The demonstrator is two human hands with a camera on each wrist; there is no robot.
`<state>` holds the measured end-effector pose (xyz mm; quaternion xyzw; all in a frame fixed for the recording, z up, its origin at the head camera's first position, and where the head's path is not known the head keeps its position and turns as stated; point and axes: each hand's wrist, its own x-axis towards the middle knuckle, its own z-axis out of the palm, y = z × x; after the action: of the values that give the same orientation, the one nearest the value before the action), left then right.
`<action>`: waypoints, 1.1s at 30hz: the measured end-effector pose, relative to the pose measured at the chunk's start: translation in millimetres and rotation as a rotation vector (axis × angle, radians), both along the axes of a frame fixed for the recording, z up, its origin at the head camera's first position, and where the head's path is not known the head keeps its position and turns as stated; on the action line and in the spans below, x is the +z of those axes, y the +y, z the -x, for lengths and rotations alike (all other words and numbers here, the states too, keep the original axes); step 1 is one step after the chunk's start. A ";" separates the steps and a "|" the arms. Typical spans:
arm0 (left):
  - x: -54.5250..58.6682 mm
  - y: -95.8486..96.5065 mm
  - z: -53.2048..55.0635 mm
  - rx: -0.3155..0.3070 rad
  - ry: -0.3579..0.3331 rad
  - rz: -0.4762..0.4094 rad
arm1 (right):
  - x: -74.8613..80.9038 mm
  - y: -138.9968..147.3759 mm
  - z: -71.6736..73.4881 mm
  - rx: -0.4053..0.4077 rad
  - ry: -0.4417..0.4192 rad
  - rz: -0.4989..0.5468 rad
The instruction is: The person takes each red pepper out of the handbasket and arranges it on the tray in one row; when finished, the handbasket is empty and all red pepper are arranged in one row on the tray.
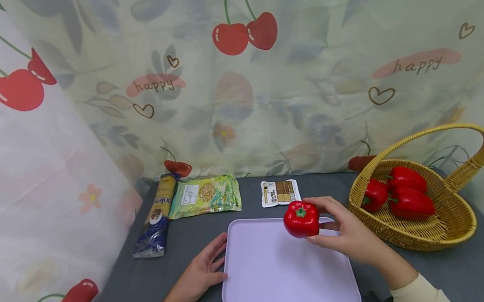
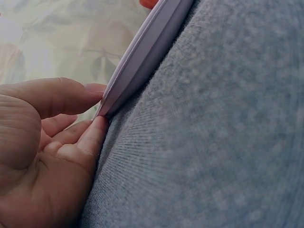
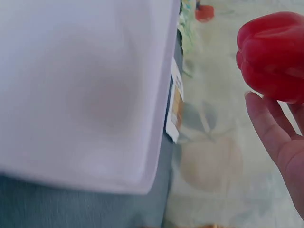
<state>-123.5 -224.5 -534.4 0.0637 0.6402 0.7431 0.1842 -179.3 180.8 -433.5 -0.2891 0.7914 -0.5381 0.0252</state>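
Observation:
My right hand (image 1: 347,229) grips a red bell pepper (image 1: 300,219), fingers and thumb on its right side, above the far part of a lilac tray (image 1: 284,273). The pepper's green stem faces the head camera. In the right wrist view, the red pepper (image 3: 275,57) sits above the fingers (image 3: 266,118), apart from the tray (image 3: 90,90). At the tray's left edge, my left hand (image 1: 201,271) rests with fingers loosely extended and thumb touching the rim. The left wrist view shows the fingertips right at the tray's rim (image 2: 137,57).
A yellow wicker basket (image 1: 417,240) with a tall handle holds several red peppers (image 1: 411,203) at the right. Behind the tray lie a white-and-brown packet (image 1: 281,193) and a green-yellow bag (image 1: 206,197). A blue-gold package (image 1: 157,215) lies left. A printed curtain (image 1: 245,100) hangs behind the grey table.

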 end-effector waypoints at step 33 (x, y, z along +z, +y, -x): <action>2.5 4.1 1.1 0.027 -0.043 0.025 | -47.6 -126.0 35.9 0.096 -0.257 -0.071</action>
<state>-124.6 -220.4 -532.0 0.0366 0.6460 0.7387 0.1886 -215.2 54.9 -481.1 -0.2544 0.7853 -0.5406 0.1624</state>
